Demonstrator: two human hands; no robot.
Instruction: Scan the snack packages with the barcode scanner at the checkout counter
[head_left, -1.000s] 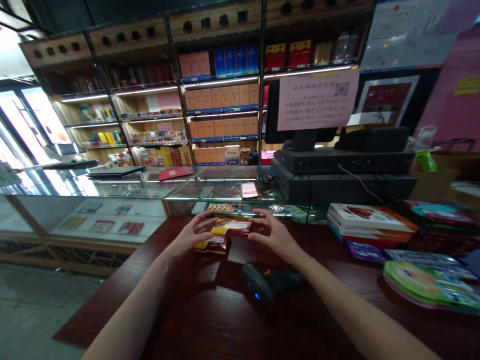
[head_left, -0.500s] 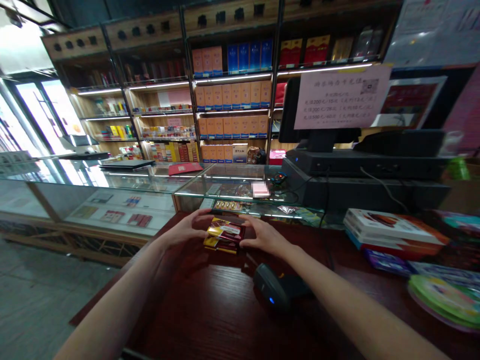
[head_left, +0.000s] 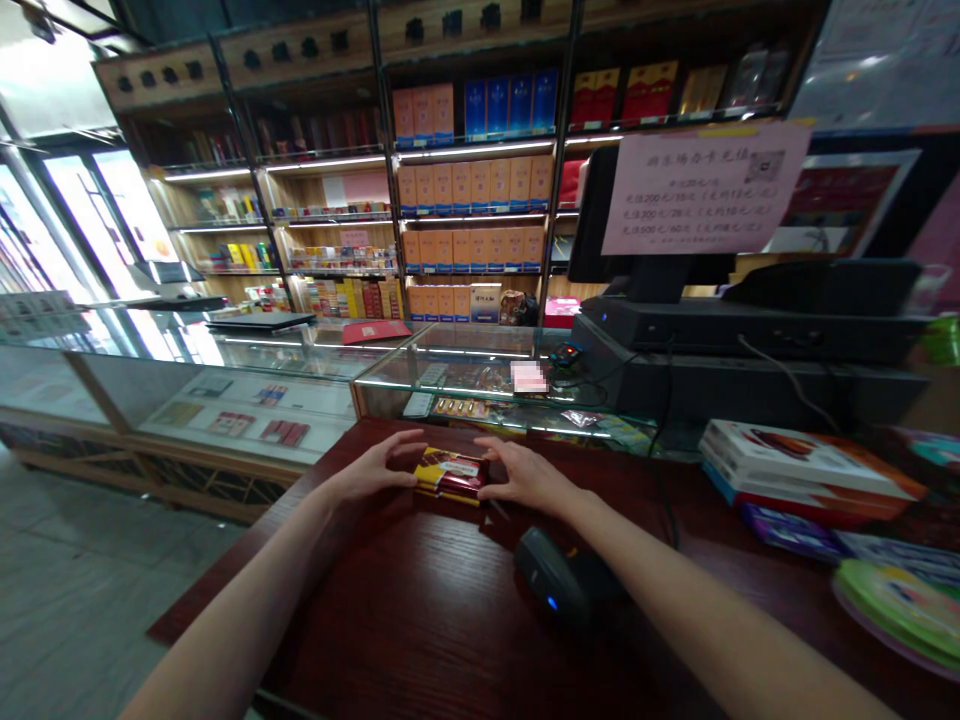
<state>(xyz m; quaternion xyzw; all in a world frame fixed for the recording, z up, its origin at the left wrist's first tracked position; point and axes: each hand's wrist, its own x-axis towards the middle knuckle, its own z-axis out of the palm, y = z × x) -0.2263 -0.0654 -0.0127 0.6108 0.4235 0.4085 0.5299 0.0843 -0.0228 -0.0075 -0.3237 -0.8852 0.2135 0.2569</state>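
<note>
Take the clock as centred on a small stack of yellow-and-maroon foil snack packets (head_left: 454,472), lying flat on my dark red wooden counter. My left hand (head_left: 379,468) curves round its nine o'clock end, my right hand (head_left: 531,478) its three o'clock end. Fingers and thumbs stand apart in a loose C; whether the tips press on the wrappers, I cannot tell.

I judge the stacking done: one packet sits over at least one other, edges nearly in line. My hands are not yet clear of it. A black barcode scanner (head_left: 551,580), blue light on, lies unheld between four and five o'clock. White-and-orange boxes (head_left: 799,460) rest untouched, well apart, at three o'clock. A black monitor (head_left: 594,215) bearing a pink notice (head_left: 701,195) stands towards one o'clock; a glass display case (head_left: 469,372) is at twelve.
</note>
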